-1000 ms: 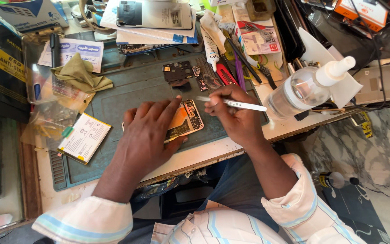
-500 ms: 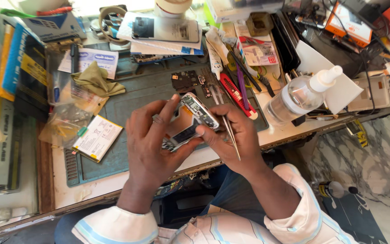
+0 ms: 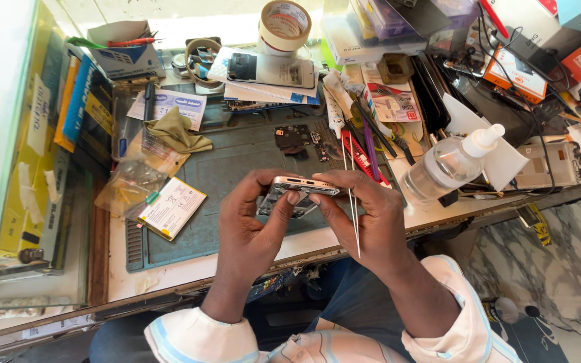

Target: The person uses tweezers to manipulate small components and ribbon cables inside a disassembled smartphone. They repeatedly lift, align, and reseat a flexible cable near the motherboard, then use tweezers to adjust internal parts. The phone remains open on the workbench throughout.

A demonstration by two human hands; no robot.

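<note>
Both of my hands hold an opened phone body (image 3: pixel 297 189) edge-up above a dark green work mat (image 3: pixel 237 161). My left hand (image 3: pixel 253 218) grips its left end, with the thumb pressed on the near edge. My right hand (image 3: pixel 364 215) grips the right end and also keeps thin metal tweezers (image 3: pixel 353 215) tucked between its fingers, pointing down toward me. Small phone parts (image 3: pixel 297 138) lie on the mat beyond the hands.
A flat battery (image 3: pixel 171 207) lies on the mat's left. A clear bottle with a white cap (image 3: pixel 448 167) lies at the right. Pliers and tools (image 3: pixel 364 144), a tape roll (image 3: pixel 285 25), boxes and cables crowd the back. A glass case (image 3: pixel 21 168) stands at left.
The phone body was lifted off the mat and turned edge-up between both hands. The tweezers swung from pointing right to pointing down in my right hand.
</note>
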